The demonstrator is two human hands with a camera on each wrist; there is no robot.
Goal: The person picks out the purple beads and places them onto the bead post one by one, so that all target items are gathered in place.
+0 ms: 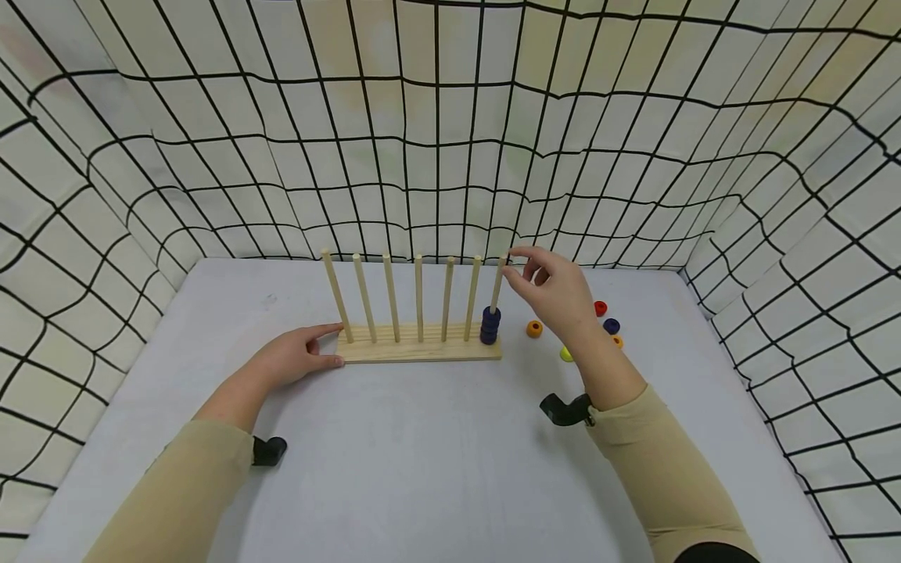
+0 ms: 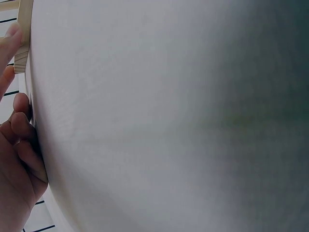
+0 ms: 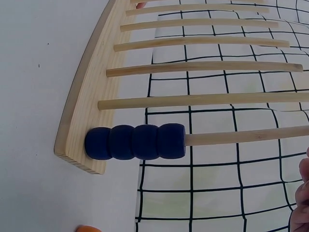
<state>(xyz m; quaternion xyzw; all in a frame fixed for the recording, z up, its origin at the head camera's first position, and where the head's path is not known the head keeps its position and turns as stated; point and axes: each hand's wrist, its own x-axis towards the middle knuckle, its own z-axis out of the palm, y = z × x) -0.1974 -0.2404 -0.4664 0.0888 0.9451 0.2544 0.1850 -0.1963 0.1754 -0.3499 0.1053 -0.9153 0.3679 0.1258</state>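
Observation:
A wooden peg rack [image 1: 422, 353] with a row of upright pegs stands on the table. Its left end is gripped by my left hand [image 1: 299, 356], thumb at the front corner and index finger at the back. That hand's other fingers [image 2: 21, 125] curl beside the table surface in the left wrist view. Several dark blue beads [image 3: 135, 141] are stacked at the foot of the rightmost peg [image 1: 498, 285]. My right hand [image 1: 559, 293] is up at this peg's top, thumb and index finger parted beside it, with no bead showing between them.
Right of the rack lie loose beads: an orange bead [image 1: 534, 328], a red bead [image 1: 601, 308], a blue bead [image 1: 611, 325] and a yellow bead [image 1: 566, 354], some partly behind the right arm. Black netting [image 1: 436, 164] over white cloth encloses the table's back and sides.

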